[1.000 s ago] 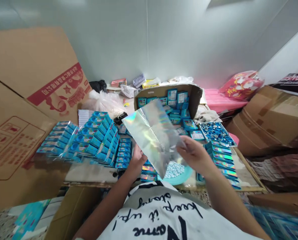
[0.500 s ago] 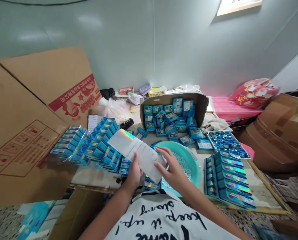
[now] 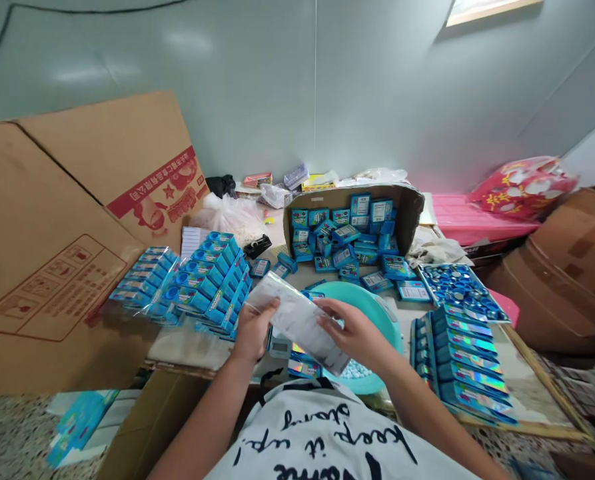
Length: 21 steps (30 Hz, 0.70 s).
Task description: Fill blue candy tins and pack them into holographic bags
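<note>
Slanting between my two hands is a white folded card (image 3: 300, 317), its pale face turned up. My left hand (image 3: 254, 328) grips its left end, thumb on top and fingers partly hidden. At its right part, my right hand (image 3: 350, 328) has fingers curled on the upper edge. Beneath and behind the card stands a turquoise basin (image 3: 390, 330) with small pale blue pellets (image 3: 356, 370) in it. Blue boxes with shiny rainbow edges (image 3: 302, 363) show below the card, near a small grey device (image 3: 280, 347) by my left wrist.
Stacked blue boxes (image 3: 212, 280) stand at left beside a big brown carton (image 3: 77, 267). An opened carton (image 3: 414, 207) spills small blue boxes (image 3: 344, 233) behind the basin. To the right are a tray of blue-and-silver pieces (image 3: 460, 290) and filled display boxes (image 3: 470, 363).
The card has gone from a wide sheet with a rainbow flap to a narrower folded shape. My left hand has shifted left to its end. The view has turned slightly left.
</note>
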Motion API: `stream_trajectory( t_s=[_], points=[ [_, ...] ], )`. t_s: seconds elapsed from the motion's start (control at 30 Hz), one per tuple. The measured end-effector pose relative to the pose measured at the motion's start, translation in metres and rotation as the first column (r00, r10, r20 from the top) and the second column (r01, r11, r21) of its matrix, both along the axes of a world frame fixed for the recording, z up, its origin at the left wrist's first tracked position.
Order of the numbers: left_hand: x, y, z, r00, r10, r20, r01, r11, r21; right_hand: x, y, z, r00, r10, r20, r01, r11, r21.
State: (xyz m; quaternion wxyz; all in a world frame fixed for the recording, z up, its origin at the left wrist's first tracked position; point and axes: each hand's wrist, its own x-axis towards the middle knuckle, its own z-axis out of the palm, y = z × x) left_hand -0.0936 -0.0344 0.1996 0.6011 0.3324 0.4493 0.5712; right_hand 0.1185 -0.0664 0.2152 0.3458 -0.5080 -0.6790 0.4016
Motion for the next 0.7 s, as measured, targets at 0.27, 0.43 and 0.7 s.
stream_trajectory(
  t_s=[0.27, 0.43, 0.7],
  points=[
    [0.004, 0.0, -0.014, 0.914, 0.202, -0.352, -0.13, 0.967, 0.217, -0.022, 0.017, -0.001, 0.991, -0.058, 0.122, 0.052, 0.997, 0.054],
    [-0.01, -0.01, 0.02, 0.39, 0.274, -0.879, 0.487, 0.748, 0.45, -0.018, 0.015, -0.019, 0.979, 0.014, 0.203, -0.019, 1.0, 0.022],
    [-0.016, -0.013, -0.004, 0.211, -0.079, -0.974, 0.652, 0.754, 0.08, -0.014, 0.005, -0.046, 0.955, 0.109, 0.275, -0.098, 0.994, -0.053]
  ],
)
